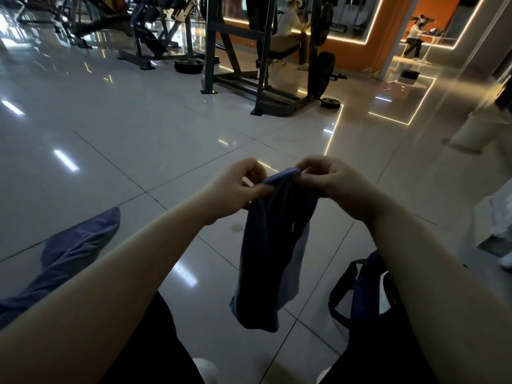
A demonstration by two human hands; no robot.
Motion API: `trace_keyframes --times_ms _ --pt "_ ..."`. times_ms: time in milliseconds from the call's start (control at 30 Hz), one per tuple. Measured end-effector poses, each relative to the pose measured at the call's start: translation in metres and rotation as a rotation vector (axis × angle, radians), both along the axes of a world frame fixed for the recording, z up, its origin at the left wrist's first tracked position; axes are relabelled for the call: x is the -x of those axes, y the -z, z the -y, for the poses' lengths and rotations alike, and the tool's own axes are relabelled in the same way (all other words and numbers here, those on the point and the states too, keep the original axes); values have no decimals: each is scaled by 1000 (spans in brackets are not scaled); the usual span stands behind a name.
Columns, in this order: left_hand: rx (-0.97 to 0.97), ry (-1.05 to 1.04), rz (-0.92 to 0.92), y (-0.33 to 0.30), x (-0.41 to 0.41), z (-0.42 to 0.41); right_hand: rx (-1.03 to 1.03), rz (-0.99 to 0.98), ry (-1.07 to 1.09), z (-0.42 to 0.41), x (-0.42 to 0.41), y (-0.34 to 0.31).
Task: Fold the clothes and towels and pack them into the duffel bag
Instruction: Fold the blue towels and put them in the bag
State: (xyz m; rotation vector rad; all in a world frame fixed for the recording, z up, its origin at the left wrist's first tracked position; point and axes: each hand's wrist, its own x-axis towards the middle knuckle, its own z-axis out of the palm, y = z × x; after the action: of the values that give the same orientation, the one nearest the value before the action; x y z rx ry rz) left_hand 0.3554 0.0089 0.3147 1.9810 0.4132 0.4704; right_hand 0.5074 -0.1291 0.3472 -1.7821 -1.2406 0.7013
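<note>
A small blue cloth (pixel 273 245) hangs in front of me, held up by its top edge. My left hand (pixel 238 187) pinches that edge on the left, and my right hand (pixel 335 181) pinches it on the right, the two hands close together. The cloth's lower part dangles free above the floor. A dark duffel bag (pixel 368 295) with black handles stands open at the lower right, partly hidden behind my right forearm, with something blue and white inside. Another blue garment (pixel 74 250) lies spread at the lower left, partly under my left arm.
Glossy grey floor tiles (pixel 138 128) stretch ahead. A black weight rack (pixel 266 56) with plates stands at the back centre. People sit far off by the orange wall (pixel 388 31). A pale object (pixel 471 128) and a white bag (pixel 498 217) lie at the right.
</note>
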Motion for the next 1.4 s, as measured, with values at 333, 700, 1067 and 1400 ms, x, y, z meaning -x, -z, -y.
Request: trace_keyframes --times_ms 333,700,1067,1400 --pt "-69 125 -302 23 -4 -17 -225 -271 327 22 -24 -3" --pt "-19 -391 -53 7 31 -92 306 608 550 58 -90 28" --pt "-421 -312 -575 35 73 -120 337 283 878 99 -133 75" --pt "-442 -336 -504 31 72 -115 206 183 923 97 -135 73"
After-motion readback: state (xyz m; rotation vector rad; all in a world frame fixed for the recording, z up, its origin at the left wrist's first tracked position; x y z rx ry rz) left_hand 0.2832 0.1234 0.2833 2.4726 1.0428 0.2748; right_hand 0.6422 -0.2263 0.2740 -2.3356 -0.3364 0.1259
